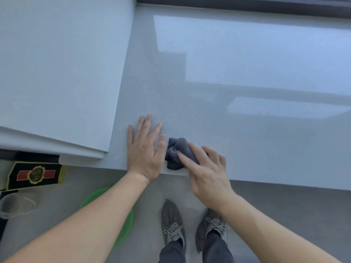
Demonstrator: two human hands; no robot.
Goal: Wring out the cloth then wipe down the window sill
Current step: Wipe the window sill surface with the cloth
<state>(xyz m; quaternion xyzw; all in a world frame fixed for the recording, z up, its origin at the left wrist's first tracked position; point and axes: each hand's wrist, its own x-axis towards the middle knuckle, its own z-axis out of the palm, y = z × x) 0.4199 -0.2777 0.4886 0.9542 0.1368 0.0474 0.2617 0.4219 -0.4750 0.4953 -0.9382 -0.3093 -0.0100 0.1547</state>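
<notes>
Head view: right hand [207, 173] pressing bunched grey cloth [176, 151] at window sill [218, 114] front edge, grip curling round it; left hand [145, 149] lying flat, fingers spread. Risk: wad sliding off edge, or leaving streaks.

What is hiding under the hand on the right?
A bunched dark grey cloth, held down on the window sill by the right hand. The hand covers part of it.
</notes>
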